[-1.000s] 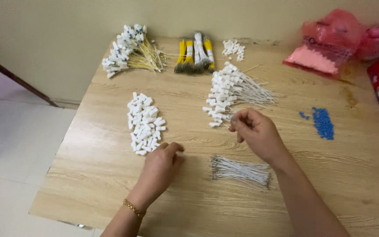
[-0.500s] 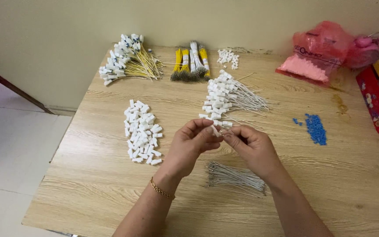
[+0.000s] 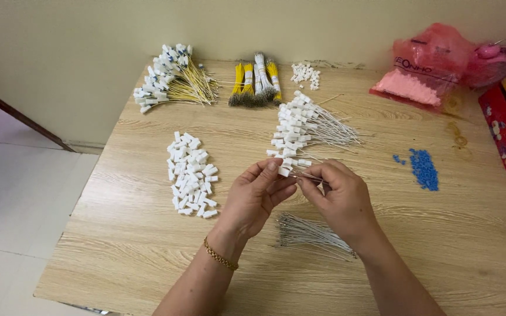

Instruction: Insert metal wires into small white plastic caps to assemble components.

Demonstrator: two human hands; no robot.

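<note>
Many white connectors lie loose left of the grip and bare wires just below it, finished pieces piled beyond, while left hand and right hand pinch one white connector piece and its wire, so much seems left.

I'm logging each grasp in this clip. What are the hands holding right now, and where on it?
The left hand pinches a small white connector at its body; the right hand holds the thin wire entering it.
</note>
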